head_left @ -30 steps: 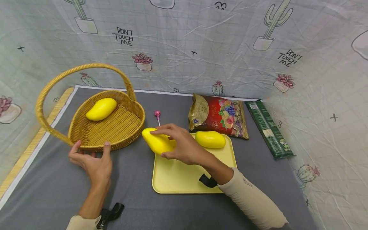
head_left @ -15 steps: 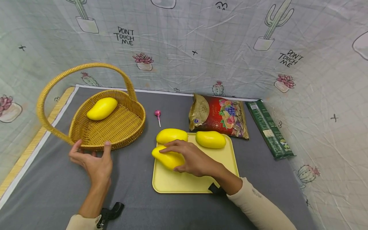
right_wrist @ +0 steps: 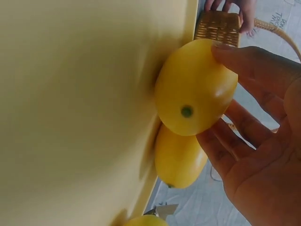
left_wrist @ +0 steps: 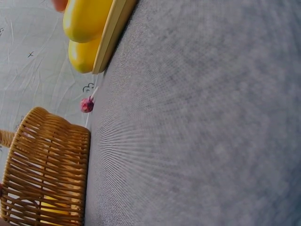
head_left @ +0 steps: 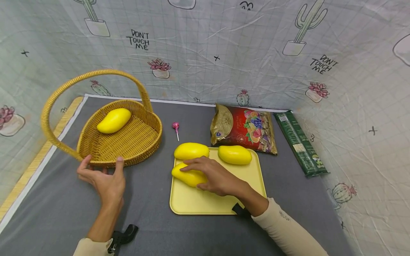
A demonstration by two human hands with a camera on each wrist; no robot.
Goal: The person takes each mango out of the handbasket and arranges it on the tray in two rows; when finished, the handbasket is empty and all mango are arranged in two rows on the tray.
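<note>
My left hand grips the near rim of a yellow wicker basket, thumb on one side of the handle's foot. A yellow mango lies inside the basket. Over the pale yellow tray, my right hand holds another mango, thumb on the near side and fingers across the far side. In the right wrist view this held mango shows its green stem spot, close against the tray. Behind it, two more mangoes lie side by side along the tray's far edge.
A pink lollipop lies between basket and tray. Behind the tray is a red and gold candy bag, with a long green packet to its right. A printed cloth hangs at the back.
From the tray's far left corner, my right hand has come nearer and to the right with its mango, lowering it to the tray. Another mango shows at that corner. The left hand stays put.
</note>
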